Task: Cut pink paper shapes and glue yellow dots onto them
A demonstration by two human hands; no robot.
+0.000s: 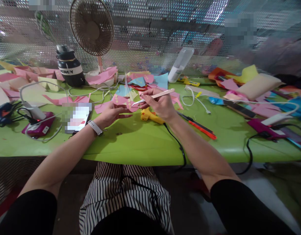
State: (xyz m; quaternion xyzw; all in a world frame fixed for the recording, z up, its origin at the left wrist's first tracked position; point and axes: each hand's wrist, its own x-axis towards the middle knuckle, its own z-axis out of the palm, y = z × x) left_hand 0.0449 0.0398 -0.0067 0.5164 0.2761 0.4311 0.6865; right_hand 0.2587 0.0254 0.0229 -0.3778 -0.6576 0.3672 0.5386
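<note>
My left hand (110, 114), with a white watch band at the wrist, is closed on a piece of pink paper (119, 100) that carries small yellow shapes. In my right hand (162, 105) is a pair of white tweezers (162, 93), gripped like a pen. The tweezers' tip points left and down at the pink paper, by the fingers of my left hand; whether it touches the paper or holds a small piece I cannot tell. Under my right hand lies a yellow glue gun (151, 116), its black cord running to the table's front edge.
Left stand a phone (78, 118), a purple power strip (40, 125) and a black bottle (69, 67). A fan (91, 29) and clear bottle (181, 64) are behind. Orange-handled tool (201, 130), cables, another purple strip (268, 128) and coloured paper scraps lie on the green table (140, 147).
</note>
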